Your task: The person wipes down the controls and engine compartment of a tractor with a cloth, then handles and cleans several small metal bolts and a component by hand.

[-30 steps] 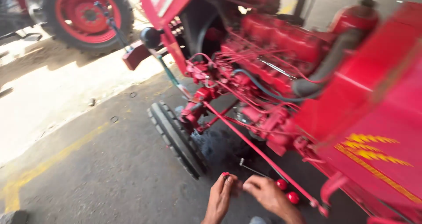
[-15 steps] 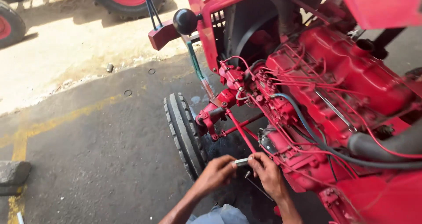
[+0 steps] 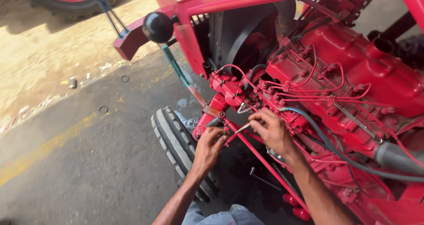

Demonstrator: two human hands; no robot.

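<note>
I look down at the open engine of a red tractor (image 3: 344,74). My right hand (image 3: 270,130) is closed around a slim silver tool (image 3: 242,128) whose tip points left toward a fitting on the red fuel pump (image 3: 229,90). My left hand (image 3: 208,147) is curled just below and left of it, fingers against the fitting at the top of a long red rod (image 3: 260,158). Thin red fuel pipes (image 3: 318,81) loop over the engine block behind my hands.
A ribbed black front tyre (image 3: 176,145) stands left of my left hand. A black round knob (image 3: 157,27) on a red bracket juts out above. A grey hose (image 3: 353,156) crosses the engine at right. Concrete floor with a yellow line (image 3: 48,147) spreads left.
My view has closed in on the engine. Both hands have risen from low near the floor up to the pump fitting, the right one now holding the silver tool against it.
</note>
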